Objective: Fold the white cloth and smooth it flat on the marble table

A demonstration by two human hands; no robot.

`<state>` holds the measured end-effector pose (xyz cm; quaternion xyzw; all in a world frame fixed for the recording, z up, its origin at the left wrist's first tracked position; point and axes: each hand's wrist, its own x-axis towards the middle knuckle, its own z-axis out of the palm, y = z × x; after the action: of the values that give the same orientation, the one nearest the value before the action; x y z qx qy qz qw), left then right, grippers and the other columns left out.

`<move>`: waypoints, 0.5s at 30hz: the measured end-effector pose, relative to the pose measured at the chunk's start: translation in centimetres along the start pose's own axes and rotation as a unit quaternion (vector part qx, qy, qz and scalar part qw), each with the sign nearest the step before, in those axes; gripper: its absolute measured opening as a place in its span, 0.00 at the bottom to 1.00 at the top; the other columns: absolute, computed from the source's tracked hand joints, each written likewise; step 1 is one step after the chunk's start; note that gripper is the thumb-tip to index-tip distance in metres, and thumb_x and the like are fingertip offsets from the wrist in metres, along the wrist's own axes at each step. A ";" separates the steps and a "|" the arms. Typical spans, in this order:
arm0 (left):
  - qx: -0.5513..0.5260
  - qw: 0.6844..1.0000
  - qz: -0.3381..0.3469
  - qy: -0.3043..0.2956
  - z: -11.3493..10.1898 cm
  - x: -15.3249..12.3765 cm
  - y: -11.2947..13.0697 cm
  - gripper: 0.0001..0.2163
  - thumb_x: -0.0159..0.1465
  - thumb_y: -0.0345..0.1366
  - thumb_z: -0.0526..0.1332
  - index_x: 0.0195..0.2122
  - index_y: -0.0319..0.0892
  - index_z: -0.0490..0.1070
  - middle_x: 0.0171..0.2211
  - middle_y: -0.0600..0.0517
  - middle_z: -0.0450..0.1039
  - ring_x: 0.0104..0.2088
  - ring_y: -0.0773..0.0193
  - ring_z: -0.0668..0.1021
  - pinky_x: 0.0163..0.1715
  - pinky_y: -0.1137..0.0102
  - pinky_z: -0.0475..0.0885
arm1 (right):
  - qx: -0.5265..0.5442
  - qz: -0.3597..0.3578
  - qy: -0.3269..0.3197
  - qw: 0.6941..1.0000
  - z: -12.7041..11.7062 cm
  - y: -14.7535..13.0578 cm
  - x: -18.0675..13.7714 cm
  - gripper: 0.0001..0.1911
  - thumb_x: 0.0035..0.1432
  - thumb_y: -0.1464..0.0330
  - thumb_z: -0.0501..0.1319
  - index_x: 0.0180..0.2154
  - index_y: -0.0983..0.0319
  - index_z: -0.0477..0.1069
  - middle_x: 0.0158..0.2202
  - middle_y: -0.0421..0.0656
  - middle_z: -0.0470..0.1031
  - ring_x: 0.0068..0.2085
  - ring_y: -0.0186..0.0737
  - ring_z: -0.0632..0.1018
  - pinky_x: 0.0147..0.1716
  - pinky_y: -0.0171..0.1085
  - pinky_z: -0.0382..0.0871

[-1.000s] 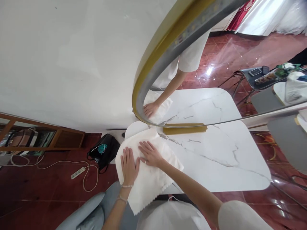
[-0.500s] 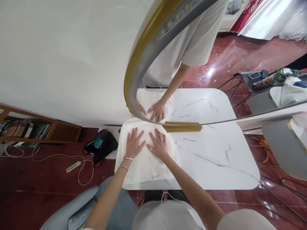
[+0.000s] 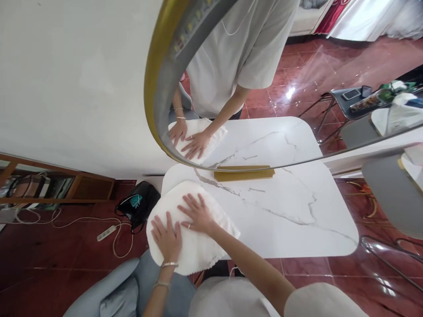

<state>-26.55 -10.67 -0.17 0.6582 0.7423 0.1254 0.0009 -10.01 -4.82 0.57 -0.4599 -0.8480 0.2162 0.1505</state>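
A white fluffy cloth (image 3: 194, 253) lies flat over the left end of the white marble-patterned table (image 3: 297, 211), its near-left part reaching past the table edge. My left hand (image 3: 168, 240) rests palm down on the cloth's left side, fingers spread, with bracelets at the wrist. Farther to the right, my right hand (image 3: 198, 215) is also laid flat on it with fingers apart and a ring on one finger. Neither hand grips the cloth. The mirror (image 3: 264, 110) behind the table reflects both hands and the cloth.
The mirror stands in a gold foot (image 3: 244, 174) at the table's back edge. On the floor to the left are a black bag (image 3: 142, 202) and a power strip (image 3: 106, 233) with a trailing cord. A grey-blue chair (image 3: 132, 286) stands close at the left; another grey chair (image 3: 390, 198) is at the right.
Both hands and the cloth have slid left and toward me, turning somewhat. The cloth now overhangs the near-left edge, and more table surface shows at the back.
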 end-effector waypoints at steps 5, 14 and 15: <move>-0.029 0.988 0.140 -0.062 1.9 3.0 8.2 0.26 0.67 0.45 0.53 0.65 0.43 0.57 0.69 0.39 0.41 0.68 0.41 0.43 0.62 0.41 0.49 | -0.069 0.127 0.057 0.988 -2.7 6.3 -5.3 0.33 0.64 0.48 0.48 0.66 0.52 0.50 0.70 0.46 0.42 0.69 0.50 0.45 0.64 0.59 0.34; -0.167 0.933 0.291 -0.127 5.0 -2.0 26.0 0.29 0.66 0.47 0.53 0.67 0.49 0.51 0.70 0.45 0.38 0.69 0.43 0.42 0.64 0.44 0.46 | -0.226 0.330 0.103 0.911 -8.0 15.2 -22.3 0.30 0.65 0.53 0.49 0.65 0.52 0.53 0.70 0.44 0.42 0.69 0.47 0.46 0.65 0.55 0.37; -0.174 0.927 0.306 -0.133 5.0 -2.5 26.8 0.29 0.66 0.47 0.53 0.67 0.50 0.51 0.70 0.45 0.37 0.69 0.44 0.42 0.65 0.45 0.46 | -0.233 0.348 0.110 0.901 -8.0 15.2 -23.5 0.30 0.65 0.54 0.48 0.65 0.52 0.52 0.70 0.44 0.42 0.69 0.47 0.46 0.65 0.55 0.37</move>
<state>0.75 -9.43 -0.36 0.8534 0.4648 0.1580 0.1755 16.97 -15.46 -1.58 -0.7686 -0.6381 -0.0011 0.0460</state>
